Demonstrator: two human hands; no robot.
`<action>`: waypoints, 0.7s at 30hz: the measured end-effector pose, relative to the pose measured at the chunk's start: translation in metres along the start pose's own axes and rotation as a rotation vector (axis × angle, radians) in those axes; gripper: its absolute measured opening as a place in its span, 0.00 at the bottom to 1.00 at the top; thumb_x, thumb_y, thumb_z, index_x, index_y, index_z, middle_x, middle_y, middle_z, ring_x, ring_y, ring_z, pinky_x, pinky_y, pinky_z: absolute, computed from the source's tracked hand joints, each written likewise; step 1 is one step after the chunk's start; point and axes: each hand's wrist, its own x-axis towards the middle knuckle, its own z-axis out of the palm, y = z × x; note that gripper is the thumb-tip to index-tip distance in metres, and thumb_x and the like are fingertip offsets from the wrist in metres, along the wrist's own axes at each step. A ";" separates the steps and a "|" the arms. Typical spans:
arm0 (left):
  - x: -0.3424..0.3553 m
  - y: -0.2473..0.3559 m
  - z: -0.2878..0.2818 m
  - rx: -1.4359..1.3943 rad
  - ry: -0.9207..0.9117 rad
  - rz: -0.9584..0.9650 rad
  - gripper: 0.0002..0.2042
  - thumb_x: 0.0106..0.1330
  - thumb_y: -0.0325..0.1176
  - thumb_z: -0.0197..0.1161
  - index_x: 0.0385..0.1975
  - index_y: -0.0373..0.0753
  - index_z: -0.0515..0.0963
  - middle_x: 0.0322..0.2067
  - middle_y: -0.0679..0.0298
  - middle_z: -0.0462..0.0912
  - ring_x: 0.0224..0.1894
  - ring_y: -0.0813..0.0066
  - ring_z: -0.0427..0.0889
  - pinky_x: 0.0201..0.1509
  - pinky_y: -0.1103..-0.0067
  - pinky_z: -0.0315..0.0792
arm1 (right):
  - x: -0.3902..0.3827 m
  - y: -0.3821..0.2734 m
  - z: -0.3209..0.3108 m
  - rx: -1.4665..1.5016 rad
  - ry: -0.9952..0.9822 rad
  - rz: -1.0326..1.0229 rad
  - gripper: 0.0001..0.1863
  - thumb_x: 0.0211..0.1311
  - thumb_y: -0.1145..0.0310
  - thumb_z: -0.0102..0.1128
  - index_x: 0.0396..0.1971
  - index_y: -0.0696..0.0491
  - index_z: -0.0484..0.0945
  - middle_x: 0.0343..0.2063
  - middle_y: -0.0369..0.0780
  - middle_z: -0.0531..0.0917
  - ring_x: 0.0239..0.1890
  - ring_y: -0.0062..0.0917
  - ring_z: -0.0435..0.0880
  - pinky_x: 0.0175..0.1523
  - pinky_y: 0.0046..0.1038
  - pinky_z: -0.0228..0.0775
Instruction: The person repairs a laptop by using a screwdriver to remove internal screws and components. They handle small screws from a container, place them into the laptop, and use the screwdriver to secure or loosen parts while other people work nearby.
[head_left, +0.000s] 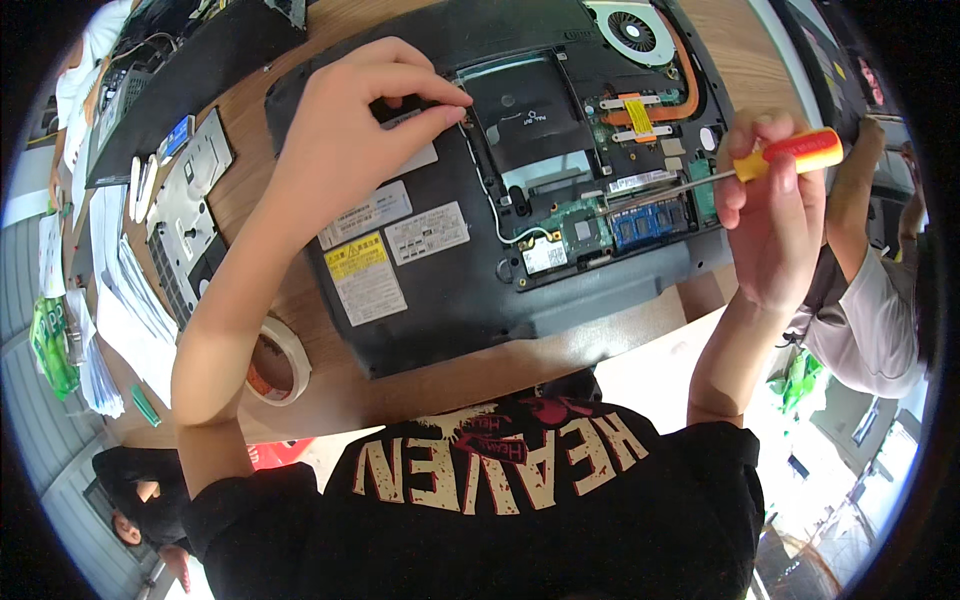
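Observation:
A black laptop (440, 290) lies bottom-up on the wooden table (600, 345), its cover off so the fan (632, 30), copper heat pipe and green circuit boards (650, 222) show. My left hand (360, 120) rests on the laptop's base, fingertips pinching something small at the edge of the open drive bay (525, 115); what it pinches is too small to tell. My right hand (770, 215) grips a screwdriver (790, 155) with a yellow and red handle. Its shaft points left, the tip near the blue memory module.
A roll of white tape (278, 362) lies on the table by my left forearm. A removed grey panel (185, 215), papers and another dark laptop lid (190, 70) sit at the left. Another person in a white sleeve (870, 310) stands at the right.

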 end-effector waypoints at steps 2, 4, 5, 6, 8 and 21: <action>-0.003 0.005 -0.010 0.033 0.018 -0.016 0.07 0.58 0.28 0.71 0.36 0.40 0.87 0.32 0.68 0.81 0.30 0.79 0.74 0.35 0.82 0.68 | 0.002 -0.001 -0.001 0.002 0.037 0.008 0.14 0.73 0.65 0.57 0.50 0.59 0.75 0.43 0.45 0.79 0.28 0.22 0.78 0.31 0.23 0.71; -0.009 0.009 -0.028 0.034 0.045 -0.026 0.07 0.59 0.26 0.69 0.37 0.38 0.87 0.32 0.67 0.81 0.30 0.80 0.75 0.36 0.83 0.68 | 0.007 0.000 -0.001 0.020 0.069 0.001 0.13 0.73 0.66 0.56 0.49 0.59 0.74 0.43 0.47 0.79 0.29 0.26 0.81 0.32 0.25 0.76; -0.015 0.011 -0.039 0.032 0.057 -0.034 0.07 0.60 0.25 0.69 0.37 0.38 0.86 0.33 0.66 0.81 0.30 0.80 0.75 0.36 0.83 0.68 | 0.010 0.000 0.001 -0.039 0.066 -0.020 0.13 0.73 0.66 0.56 0.49 0.59 0.74 0.43 0.48 0.79 0.30 0.27 0.82 0.33 0.26 0.79; -0.023 0.013 -0.052 0.057 0.066 -0.057 0.07 0.61 0.24 0.67 0.38 0.37 0.86 0.33 0.65 0.81 0.32 0.80 0.75 0.38 0.83 0.69 | 0.011 0.000 0.005 -0.067 0.083 -0.037 0.13 0.73 0.66 0.55 0.49 0.59 0.74 0.43 0.49 0.79 0.31 0.28 0.83 0.34 0.27 0.81; -0.045 0.014 -0.076 0.090 0.095 -0.118 0.07 0.63 0.21 0.65 0.40 0.34 0.85 0.34 0.64 0.81 0.36 0.78 0.76 0.42 0.83 0.69 | 0.015 0.000 0.014 -0.142 0.027 -0.059 0.13 0.75 0.66 0.53 0.49 0.59 0.72 0.44 0.49 0.76 0.34 0.28 0.84 0.38 0.26 0.82; -0.193 0.016 -0.112 0.143 0.422 -0.489 0.06 0.71 0.22 0.56 0.41 0.30 0.80 0.36 0.64 0.75 0.34 0.81 0.70 0.37 0.85 0.63 | 0.030 0.014 0.063 -0.596 -0.154 -0.184 0.09 0.69 0.71 0.60 0.43 0.60 0.74 0.40 0.49 0.81 0.32 0.30 0.88 0.39 0.28 0.85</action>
